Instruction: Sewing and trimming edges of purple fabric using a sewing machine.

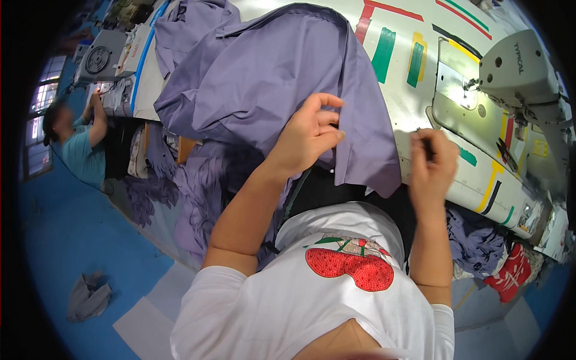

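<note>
A large piece of purple fabric, with a stitched band along its far and right edges, lies over the table and hangs down at its front. My left hand rests on it with fingers curled, and thumb and fingertips close on a fold near the right band. To the right of the fabric, my right hand is raised at the table's front edge, apart from the cloth. Its fingers are bent inward and slightly blurred around something dark that I cannot make out.
A sewing machine with its lamp lit stands at the right, a pair of dark tweezers near it. Coloured tape strips mark the white tabletop. Purple cloth bundles hang below at left. Another person works at far left.
</note>
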Demonstrator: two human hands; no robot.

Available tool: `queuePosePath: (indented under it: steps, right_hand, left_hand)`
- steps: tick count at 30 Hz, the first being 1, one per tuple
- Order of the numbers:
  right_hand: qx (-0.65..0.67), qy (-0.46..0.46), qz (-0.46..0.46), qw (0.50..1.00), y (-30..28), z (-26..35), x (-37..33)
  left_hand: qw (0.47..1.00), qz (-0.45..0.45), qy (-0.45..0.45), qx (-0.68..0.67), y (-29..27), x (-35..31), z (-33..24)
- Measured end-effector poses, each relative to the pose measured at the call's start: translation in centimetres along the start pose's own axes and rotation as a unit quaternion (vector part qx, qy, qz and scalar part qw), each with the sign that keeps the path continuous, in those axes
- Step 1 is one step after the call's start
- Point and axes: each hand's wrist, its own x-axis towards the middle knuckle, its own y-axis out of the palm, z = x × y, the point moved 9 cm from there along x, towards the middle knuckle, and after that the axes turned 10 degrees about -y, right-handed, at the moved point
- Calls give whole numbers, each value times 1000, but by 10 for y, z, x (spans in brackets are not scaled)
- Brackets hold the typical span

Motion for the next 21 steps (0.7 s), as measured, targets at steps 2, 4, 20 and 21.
queuePosePath:
  steps: [2, 4, 20, 21]
  right_hand:
    - [-68, 89, -13, 994, -28, -39, -6]
    - [-68, 148, -47, 986, -55, -88, -20]
    - [-25, -130, 113, 985, 50, 55, 17]
    - [-37, -144, 140, 979, 58, 55, 14]
  left_hand:
    - [1000, -3, 2, -7, 2, -1, -4]
    - [996, -67, -38, -49, -3, 1, -3]
    - [993, -101, 36, 55, 3, 56, -42]
    - [986, -123, 51, 98, -1, 64, -43]
